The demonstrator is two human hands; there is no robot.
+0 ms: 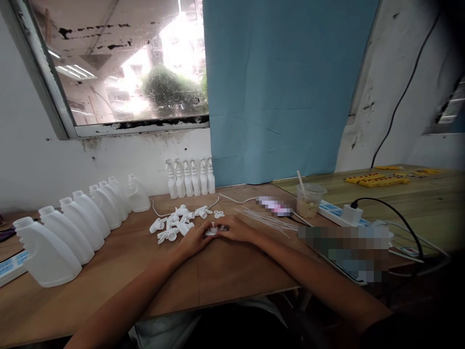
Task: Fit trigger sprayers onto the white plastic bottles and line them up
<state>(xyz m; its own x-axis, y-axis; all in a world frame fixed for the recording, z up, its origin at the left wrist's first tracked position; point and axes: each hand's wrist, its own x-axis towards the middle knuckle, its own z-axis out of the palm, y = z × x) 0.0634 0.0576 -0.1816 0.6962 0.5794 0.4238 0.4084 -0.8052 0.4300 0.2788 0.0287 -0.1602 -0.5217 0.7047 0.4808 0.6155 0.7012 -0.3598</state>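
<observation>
Close together above the brown tabletop, my left hand [196, 237] and my right hand [237, 229] are both closed on a small white plastic sprayer part [212, 231]. Fingers cover much of it, so its exact shape is hard to make out. A ring shows on a left finger. Just beyond and left of the hands lies a loose pile of white trigger sprayer heads [178, 224]. A few small white rings [218, 214] rest behind the fingers. Thin white tubes [267, 220] lie fanned out beyond my right hand.
White bottles [61, 232] line the left side. Several bottles with sprayer heads [191, 179] stand against the wall. A plastic cup [308, 201], a power strip [330, 212], cables and a blurred flat device [348, 252] occupy the right. Yellow pieces [381, 181] lie on the adjoining table.
</observation>
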